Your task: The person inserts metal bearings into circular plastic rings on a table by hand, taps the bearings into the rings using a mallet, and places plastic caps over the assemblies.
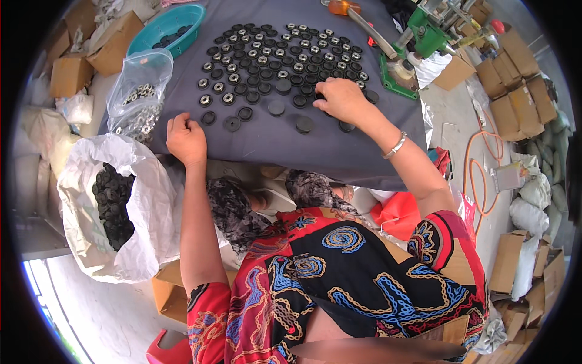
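Many black round rubber-like pieces (282, 87) lie in loose rows on the dark grey cloth; several hold a shiny metal bearing ring (228, 97). At the right side of the rows my right hand (344, 100) reaches down, thumb and forefinger closed about a black round piece (319, 96), partly hidden by the fingers. My left hand (187, 139) rests by the near left edge of the cloth with its fingers curled in; whatever they hold, if anything, is hidden. Nearest to it is a clear plastic bag (144, 79) with metal rings inside.
A white sack (151, 200) of black pieces stands at the left, below a teal basin (195, 24) holding more. An orange-handled hammer (364, 27) and a green hand press (397, 79) sit at the far right of the table (376, 158). Cardboard boxes (515, 109) stack beyond.
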Tool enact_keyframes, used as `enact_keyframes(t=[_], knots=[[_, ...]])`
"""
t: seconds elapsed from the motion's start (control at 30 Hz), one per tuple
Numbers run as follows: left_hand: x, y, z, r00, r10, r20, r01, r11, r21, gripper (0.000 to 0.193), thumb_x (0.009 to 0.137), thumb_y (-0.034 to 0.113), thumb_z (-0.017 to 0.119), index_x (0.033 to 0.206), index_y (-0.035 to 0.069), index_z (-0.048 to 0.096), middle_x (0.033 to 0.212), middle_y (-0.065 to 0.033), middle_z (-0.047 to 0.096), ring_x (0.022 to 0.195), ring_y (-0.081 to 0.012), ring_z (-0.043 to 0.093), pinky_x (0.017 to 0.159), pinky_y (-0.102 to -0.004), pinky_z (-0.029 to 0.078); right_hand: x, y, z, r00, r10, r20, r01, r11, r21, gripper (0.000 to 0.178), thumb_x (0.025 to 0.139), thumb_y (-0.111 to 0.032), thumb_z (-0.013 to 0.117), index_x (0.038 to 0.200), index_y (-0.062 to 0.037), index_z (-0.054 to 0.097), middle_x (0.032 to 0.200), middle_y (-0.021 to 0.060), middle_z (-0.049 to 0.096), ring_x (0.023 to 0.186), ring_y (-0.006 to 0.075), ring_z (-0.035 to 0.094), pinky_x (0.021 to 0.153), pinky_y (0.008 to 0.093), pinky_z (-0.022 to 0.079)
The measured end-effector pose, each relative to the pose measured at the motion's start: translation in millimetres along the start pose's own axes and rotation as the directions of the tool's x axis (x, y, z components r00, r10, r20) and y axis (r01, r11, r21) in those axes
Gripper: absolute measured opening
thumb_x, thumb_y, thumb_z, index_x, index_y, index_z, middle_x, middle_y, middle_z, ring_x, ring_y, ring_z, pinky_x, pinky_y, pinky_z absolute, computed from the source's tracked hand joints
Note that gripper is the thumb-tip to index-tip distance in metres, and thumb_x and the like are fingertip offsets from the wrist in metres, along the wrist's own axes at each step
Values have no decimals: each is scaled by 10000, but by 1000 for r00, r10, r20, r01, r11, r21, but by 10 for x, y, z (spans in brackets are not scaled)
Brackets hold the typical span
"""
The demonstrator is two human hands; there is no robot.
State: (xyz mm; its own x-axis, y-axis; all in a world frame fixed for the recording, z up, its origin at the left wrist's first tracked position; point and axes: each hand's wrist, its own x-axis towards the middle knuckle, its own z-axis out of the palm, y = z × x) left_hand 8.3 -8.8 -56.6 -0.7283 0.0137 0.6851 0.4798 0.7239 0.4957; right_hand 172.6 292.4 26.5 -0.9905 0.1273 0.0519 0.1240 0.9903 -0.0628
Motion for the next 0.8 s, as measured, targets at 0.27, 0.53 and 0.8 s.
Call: enact_keyframes(t=[0.27,0.53,0.8], knots=[[-14,17,-20,1000,-4,5,4,1000,10,129,716,43,595,818,87,659,830,-72,630,719,-296,619,647,-407,494,8,23,99,997,-47,-61,48,999,24,252,726,-78,691,948,-18,589,907,184,587,834,364,614,750,450,507],[-10,-36,10,1000,-5,-10,4,1000,-10,133,710,32,595,812,87,660,825,-73,631,717,-296,619,644,-409,496,-18,-2,53,996,-88,-21,90,984,153,338,729,-92,674,1051,-35,590,909,173,561,823,343,600,724,417,499],[-1,11,-15,1000,-14,-3,14,999,-29,140,713,29,594,820,88,664,821,-74,627,708,-296,616,640,-409,493,-92,50,74,995,-68,-76,94,906,414,325,729,-147,709,1015,-36,599,922,131,555,822,299,583,736,393,473]])
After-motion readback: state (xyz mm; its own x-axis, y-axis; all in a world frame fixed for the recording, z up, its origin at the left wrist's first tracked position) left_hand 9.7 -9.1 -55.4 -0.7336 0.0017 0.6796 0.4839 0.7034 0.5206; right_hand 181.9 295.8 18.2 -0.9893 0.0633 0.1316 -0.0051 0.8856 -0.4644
